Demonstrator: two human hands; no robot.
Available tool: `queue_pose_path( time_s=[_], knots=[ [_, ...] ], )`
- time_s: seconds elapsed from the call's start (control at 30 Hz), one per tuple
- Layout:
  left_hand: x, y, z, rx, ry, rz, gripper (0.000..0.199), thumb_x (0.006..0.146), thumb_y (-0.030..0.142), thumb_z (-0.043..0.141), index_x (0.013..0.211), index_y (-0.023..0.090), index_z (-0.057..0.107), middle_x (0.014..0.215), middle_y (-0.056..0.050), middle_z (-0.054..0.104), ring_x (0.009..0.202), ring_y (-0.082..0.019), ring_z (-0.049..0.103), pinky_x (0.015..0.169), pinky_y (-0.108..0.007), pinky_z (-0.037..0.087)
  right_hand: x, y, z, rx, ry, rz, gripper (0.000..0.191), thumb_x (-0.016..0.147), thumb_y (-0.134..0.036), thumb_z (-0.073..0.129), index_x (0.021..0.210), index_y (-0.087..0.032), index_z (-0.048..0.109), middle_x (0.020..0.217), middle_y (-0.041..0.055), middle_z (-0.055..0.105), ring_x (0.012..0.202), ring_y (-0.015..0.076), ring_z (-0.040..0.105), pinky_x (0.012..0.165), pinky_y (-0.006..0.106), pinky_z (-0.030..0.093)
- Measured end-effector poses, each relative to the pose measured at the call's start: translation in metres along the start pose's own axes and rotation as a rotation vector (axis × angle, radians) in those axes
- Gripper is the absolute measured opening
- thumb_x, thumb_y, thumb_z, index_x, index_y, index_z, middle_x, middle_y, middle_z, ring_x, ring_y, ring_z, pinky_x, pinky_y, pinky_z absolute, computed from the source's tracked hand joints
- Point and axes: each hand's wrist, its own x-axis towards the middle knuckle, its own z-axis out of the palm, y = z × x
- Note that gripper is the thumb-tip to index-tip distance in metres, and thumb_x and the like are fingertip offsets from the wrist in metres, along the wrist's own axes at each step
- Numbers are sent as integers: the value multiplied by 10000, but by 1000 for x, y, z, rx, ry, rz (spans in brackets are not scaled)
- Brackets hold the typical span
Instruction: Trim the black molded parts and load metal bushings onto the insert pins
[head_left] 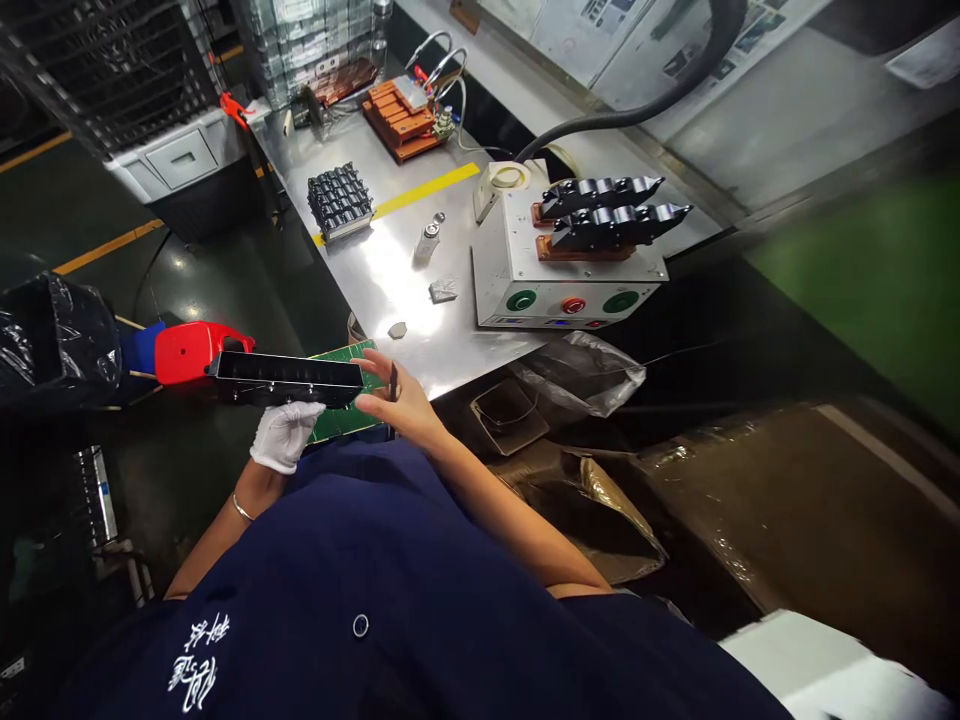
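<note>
My left hand (pixel 288 436), in a white glove, grips a long black moulded part (pixel 289 372) from below, its fingers partly hidden under it. The part lies roughly level in front of my body, with small shiny studs along its near side. At its right end is my bare right hand (pixel 405 400), thumb and fingers apart on either side of that end; whether they touch it I cannot tell. A small dark strip (pixel 394 382) shows by the right fingers, too small to name. Beneath the part lies a green mat (pixel 341 425).
A metal table (pixel 390 260) carries a stack of black ribbed parts (pixel 340 200), a small bottle (pixel 427 240), and an orange fixture (pixel 401 120). On its right stands a white button box (pixel 570 290) bearing two black parts (pixel 619 225). A red stool (pixel 187 352) is at left, cardboard (pixel 600 520) at right.
</note>
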Motion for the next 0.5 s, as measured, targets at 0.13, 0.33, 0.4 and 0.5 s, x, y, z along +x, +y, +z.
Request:
queue_pose_path(
  time_s=[0.13,0.33,0.4,0.5],
  knots=[
    [-12,4,19,-121,-156,18,299,537,45,792,788,179,698,817,-4,741,846,-191,711,872,-360,568,2,2,10,-201,-40,-137,467,640,-387,807,1037,-195,654,903,9,662,580,80,487,518,232,410],
    [-3,14,41,-262,-88,68,263,655,276,809,849,182,658,843,-4,719,847,-165,705,837,-300,560,9,1,29,-435,91,-327,386,674,-398,788,1007,-237,677,983,33,707,842,195,639,776,316,513],
    [3,19,45,-224,-65,98,295,647,303,818,859,174,658,827,-11,714,849,-172,707,824,-290,557,12,-2,33,-483,94,-352,393,666,-393,799,1011,-243,682,1000,36,711,821,197,643,763,317,514],
    [9,25,49,-180,-41,129,321,616,278,835,857,166,655,811,-16,709,844,-176,706,832,-299,555,17,-5,35,-512,91,-367,406,666,-405,802,1016,-239,680,1001,44,709,814,202,639,759,327,503]
  ],
)
